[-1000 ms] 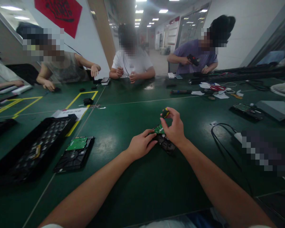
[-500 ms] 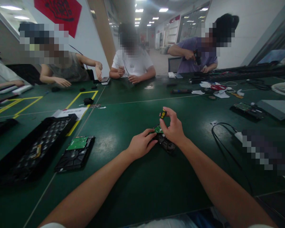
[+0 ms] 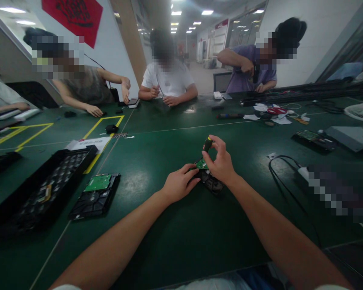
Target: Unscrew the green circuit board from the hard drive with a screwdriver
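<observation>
A black hard drive [image 3: 211, 182] with a green circuit board [image 3: 202, 164] on top lies on the green table [image 3: 157, 249] in front of me. My left hand [image 3: 179, 184] is closed on the drive's left edge and holds it down. My right hand [image 3: 220, 161] pinches the yellow-and-black handle of a small screwdriver [image 3: 207, 143], which stands upright with its tip down on the circuit board.
A second hard drive [image 3: 95, 195] lies to the left beside a long black tray [image 3: 42, 189]. A black cable [image 3: 286, 181] curls at the right near more drives [image 3: 313, 139]. Three people work at the table's far side, among papers and tools.
My right hand's fingers have shifted round the screwdriver handle, which has turned a little. Across the table, the person in purple raised a tool and the person at left moved an arm.
</observation>
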A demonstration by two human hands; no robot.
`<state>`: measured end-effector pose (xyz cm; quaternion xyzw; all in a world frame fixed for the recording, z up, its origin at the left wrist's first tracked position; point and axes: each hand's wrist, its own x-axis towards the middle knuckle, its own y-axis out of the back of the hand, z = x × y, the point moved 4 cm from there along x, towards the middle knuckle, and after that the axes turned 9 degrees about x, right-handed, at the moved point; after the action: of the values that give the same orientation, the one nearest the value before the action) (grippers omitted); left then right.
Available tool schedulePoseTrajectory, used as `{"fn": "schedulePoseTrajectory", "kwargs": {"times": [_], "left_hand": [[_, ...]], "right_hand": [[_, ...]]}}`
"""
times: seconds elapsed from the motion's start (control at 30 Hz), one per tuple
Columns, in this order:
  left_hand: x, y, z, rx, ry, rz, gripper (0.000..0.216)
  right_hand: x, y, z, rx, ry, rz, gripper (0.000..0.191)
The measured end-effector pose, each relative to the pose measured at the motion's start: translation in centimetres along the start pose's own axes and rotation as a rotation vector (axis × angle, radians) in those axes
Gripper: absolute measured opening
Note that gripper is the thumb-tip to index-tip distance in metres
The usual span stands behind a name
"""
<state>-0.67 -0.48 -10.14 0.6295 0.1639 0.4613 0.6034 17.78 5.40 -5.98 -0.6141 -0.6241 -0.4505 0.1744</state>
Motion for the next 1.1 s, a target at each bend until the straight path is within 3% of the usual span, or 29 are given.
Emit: {"fn": "schedulePoseTrajectory", "kwargs": {"times": [0.73,1.1], "left_hand": [[-0.06,0.1,0.03,-0.015,0.002,0.003,0.04],[-0.22,-0.25,-0.25,0.013,0.036,0.013,0.041]], "right_hand": [[-0.15,0.29,0.39,-0.105,0.011,0.036,0.076],[-0.15,0.25,0.44,-0.051,0.003,0.043,0.068]]}}
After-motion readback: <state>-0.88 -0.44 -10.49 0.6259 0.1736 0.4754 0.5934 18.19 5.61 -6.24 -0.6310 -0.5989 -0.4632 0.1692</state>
